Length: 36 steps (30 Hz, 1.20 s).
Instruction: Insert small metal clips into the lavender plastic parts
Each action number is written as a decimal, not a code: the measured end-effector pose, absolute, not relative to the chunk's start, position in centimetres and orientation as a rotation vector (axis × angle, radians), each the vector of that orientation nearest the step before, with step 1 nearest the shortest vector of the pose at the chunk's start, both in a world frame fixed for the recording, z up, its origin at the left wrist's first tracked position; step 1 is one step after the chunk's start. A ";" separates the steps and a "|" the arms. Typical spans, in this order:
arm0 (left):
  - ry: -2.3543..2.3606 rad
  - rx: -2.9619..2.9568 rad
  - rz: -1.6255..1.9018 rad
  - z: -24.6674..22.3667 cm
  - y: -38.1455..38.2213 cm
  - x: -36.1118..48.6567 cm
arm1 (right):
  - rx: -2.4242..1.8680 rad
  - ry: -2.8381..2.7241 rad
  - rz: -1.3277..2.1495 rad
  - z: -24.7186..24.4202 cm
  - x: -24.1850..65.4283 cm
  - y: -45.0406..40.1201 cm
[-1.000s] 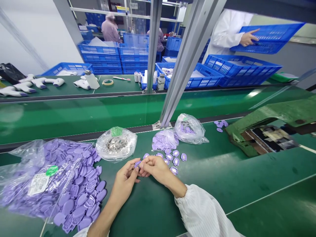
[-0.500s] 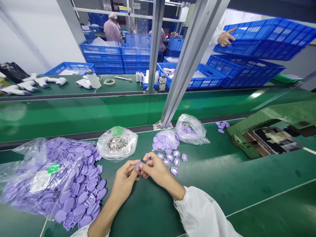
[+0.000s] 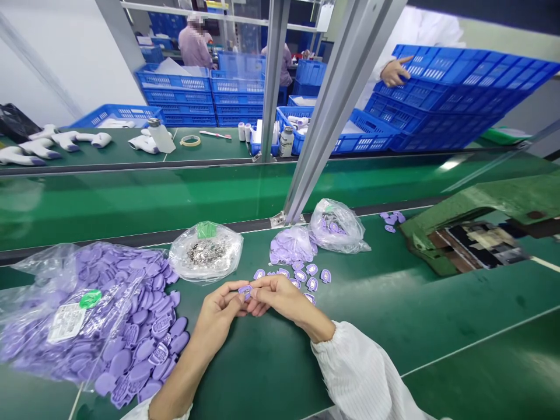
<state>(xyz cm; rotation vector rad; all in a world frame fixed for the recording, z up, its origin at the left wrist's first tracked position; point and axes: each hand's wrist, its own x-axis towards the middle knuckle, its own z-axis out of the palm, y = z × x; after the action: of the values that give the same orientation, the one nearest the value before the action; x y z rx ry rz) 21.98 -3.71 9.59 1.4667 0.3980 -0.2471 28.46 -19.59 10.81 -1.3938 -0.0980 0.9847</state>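
Just below the frame's centre, the left hand (image 3: pixel 217 312) and right hand (image 3: pixel 280 297) pinch a small purple piece (image 3: pixel 245 290) between their fingertips above the green bench (image 3: pixel 371 309); similar pieces (image 3: pixel 312 284) lie nearby.

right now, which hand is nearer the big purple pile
Left. The left hand is to the right of the big purple pile, apart from it; the right hand is farther right, beyond the left hand.

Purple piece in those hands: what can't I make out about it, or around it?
In the head view:
Purple piece: partly covered by the left hand.
Anything pinched in the right hand: hidden by the hand itself.
White label: print too small.
Green machine: cut off by the right edge.
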 end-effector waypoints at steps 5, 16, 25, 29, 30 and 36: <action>0.357 1.441 -0.260 8.8 -3.7 21.7 | -1.449 -0.097 0.934 10.0 28.2 -19.3; 0.322 1.587 -0.213 10.3 -4.7 21.0 | -1.611 -0.129 0.897 9.5 27.4 -19.5; 0.558 2.586 0.107 14.2 2.1 13.9 | -2.671 -0.381 0.446 11.7 28.6 -24.7; 0.693 2.956 0.043 14.0 4.3 14.5 | -2.797 -0.434 0.316 12.3 28.9 -24.3; 0.677 2.998 0.007 13.8 4.4 14.8 | -2.799 -0.475 0.329 12.7 29.0 -23.9; 0.540 2.987 -0.039 12.3 5.5 15.4 | -2.651 -0.686 0.146 15.1 29.5 -16.8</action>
<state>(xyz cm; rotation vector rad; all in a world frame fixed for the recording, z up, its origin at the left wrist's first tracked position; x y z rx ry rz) 15.44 5.46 12.30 2.9873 0.5401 -0.0393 29.52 -16.81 15.11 -2.6506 -0.6856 0.1462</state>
